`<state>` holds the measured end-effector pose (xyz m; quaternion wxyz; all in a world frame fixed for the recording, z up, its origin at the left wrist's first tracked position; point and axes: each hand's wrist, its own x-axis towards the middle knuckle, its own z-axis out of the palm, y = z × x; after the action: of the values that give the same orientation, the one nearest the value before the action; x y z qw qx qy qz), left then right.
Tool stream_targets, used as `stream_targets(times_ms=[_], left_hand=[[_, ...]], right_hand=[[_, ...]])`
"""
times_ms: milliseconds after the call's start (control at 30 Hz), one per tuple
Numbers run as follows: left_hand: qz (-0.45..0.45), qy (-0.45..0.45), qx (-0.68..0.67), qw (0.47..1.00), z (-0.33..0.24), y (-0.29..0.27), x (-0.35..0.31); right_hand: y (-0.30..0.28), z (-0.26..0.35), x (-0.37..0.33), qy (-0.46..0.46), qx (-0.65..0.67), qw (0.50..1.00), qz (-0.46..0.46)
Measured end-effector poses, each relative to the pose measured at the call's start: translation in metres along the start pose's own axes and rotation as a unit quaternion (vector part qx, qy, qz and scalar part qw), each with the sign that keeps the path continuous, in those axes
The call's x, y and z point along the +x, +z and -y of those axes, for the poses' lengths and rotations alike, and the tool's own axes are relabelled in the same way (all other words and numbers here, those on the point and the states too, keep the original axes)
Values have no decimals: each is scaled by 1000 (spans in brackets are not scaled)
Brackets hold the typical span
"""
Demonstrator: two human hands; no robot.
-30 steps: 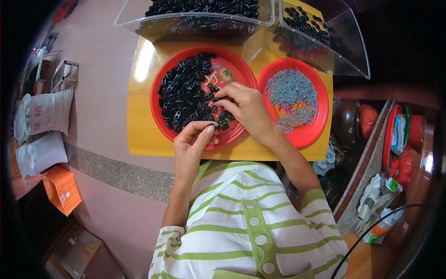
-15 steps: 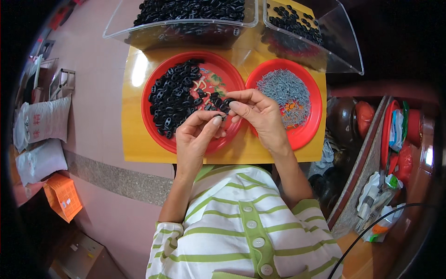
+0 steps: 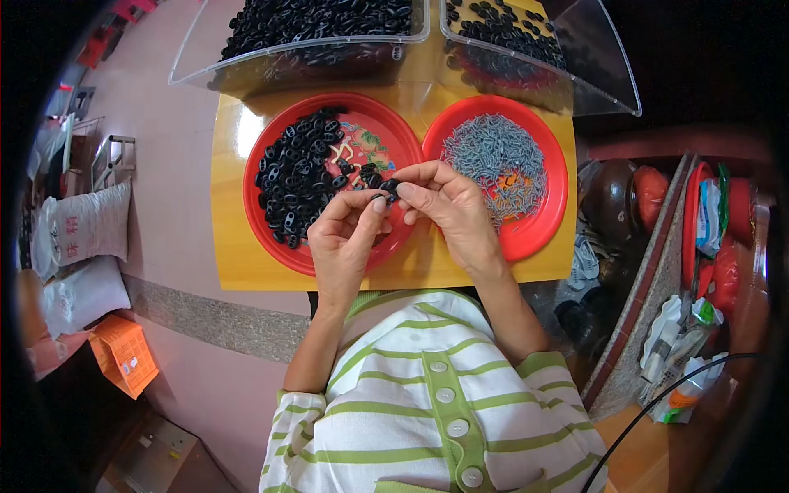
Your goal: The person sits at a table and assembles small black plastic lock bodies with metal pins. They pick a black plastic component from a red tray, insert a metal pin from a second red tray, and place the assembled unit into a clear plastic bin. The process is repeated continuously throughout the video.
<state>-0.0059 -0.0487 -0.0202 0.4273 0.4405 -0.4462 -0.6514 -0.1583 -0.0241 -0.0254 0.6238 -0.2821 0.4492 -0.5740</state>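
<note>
My left hand point(image 3: 343, 238) and my right hand point(image 3: 454, 215) meet over the right part of a red round tray point(image 3: 399, 238). Between my right thumb and fingertips is a small black oval plastic piece point(image 3: 390, 186). My left thumb and forefinger pinch a tiny dark part right beside it, mostly covered by the fingertips, so its kind is unclear. A heap of black oval pieces with two holes point(image 3: 289, 177) fills the tray's left side, and a few lie near my fingertips. Grey screws point(image 3: 497, 152) are heaped in a smaller red plate point(image 3: 555, 193) beyond my right hand.
At the table's far side stand two clear bins: the left bin point(image 3: 312, 39) piled with black pieces, the right bin point(image 3: 588, 90) holding fewer. The yellow table point(image 3: 234, 246) ends just before my body. White sacks point(image 3: 86, 226) and an orange bag point(image 3: 123, 353) sit at left.
My fingertips have come closer together, with the two small parts now touching or nearly so. The whole view has shifted slightly; trays and bins keep their arrangement.
</note>
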Motion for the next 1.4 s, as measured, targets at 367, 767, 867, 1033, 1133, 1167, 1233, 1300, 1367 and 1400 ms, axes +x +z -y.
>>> stream_targets(times_ms=[367,767,867,1033,1133,1167,1233,1300,1367,1400], left_hand=[[-25,8,33,999,-1,1,1],[-16,6,35,999,1,-2,2],[-19,35,75,996,2,-3,2],[-24,13,59,998,1,-1,-1],[13,-15,15,1000,0,-5,1],[24,-22,-10,999,2,-6,1],[46,-34,-58,997,5,-9,4],[53,-52,-73,995,6,-10,4],[56,-61,-78,994,6,-11,3],[56,-61,-76,994,6,-11,3]], right_hand=[[7,-2,-2,-44,-40,998,-22],[7,-6,-2,-51,-68,996,-32],[8,-7,-2,-49,-66,996,-31],[10,-8,-3,-51,-62,996,-30],[10,-9,-4,-64,-72,995,-30],[10,-9,-5,-67,-69,995,-27],[11,-8,-5,-74,-63,995,-21],[10,-9,-5,-79,-68,994,-19],[9,-9,-6,-86,-77,993,-18],[10,-8,-6,-91,-83,992,-17]])
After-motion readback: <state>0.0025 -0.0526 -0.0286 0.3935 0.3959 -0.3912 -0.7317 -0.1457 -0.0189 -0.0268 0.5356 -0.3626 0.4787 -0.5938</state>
